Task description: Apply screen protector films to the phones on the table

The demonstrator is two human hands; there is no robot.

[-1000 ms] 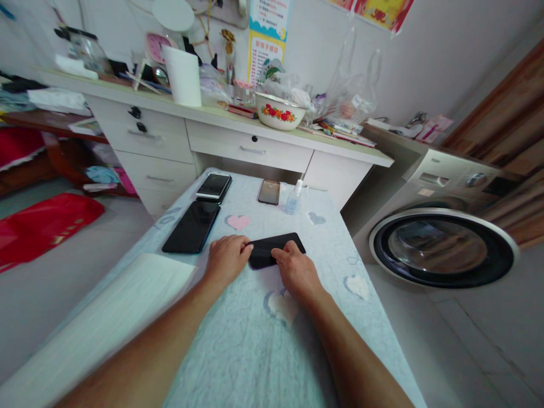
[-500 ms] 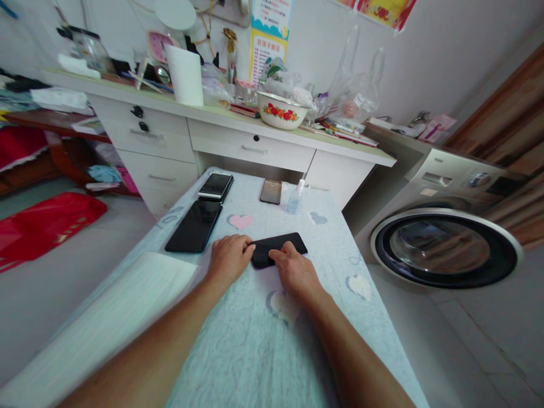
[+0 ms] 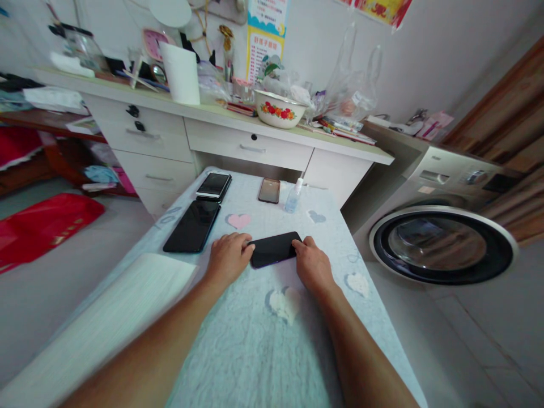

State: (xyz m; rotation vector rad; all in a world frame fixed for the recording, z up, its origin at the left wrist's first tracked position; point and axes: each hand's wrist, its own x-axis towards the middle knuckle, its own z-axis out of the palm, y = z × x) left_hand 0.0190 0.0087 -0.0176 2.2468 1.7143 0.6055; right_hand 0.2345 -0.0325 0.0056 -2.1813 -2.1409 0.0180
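Observation:
A black phone (image 3: 273,250) lies screen up on the cloth-covered table, its screen dark. At its left end my left hand (image 3: 229,255) grips the edge, thumb at the corner and fingers curled. My right hand (image 3: 313,262) grips the right end, with the thumb near the top right corner. Beyond the phone are a brownish phone case (image 3: 269,191) and a small clear spray bottle (image 3: 293,196). Left of my left hand lies a large black tablet or phone (image 3: 193,226), and behind it a white-edged phone (image 3: 213,185) rests on a dark one.
The table (image 3: 255,340) has a pale blue cloth with hearts; a folded whitish sheet (image 3: 110,317) lies along its left side. Behind stands a white desk (image 3: 170,127) with a floral bowl (image 3: 280,110) and a paper roll (image 3: 181,73). A washing machine (image 3: 442,243) is at the right.
My right hand has moved right, from over the phone's screen to its right end. My left hand stays at the left end. The view has shifted slightly.

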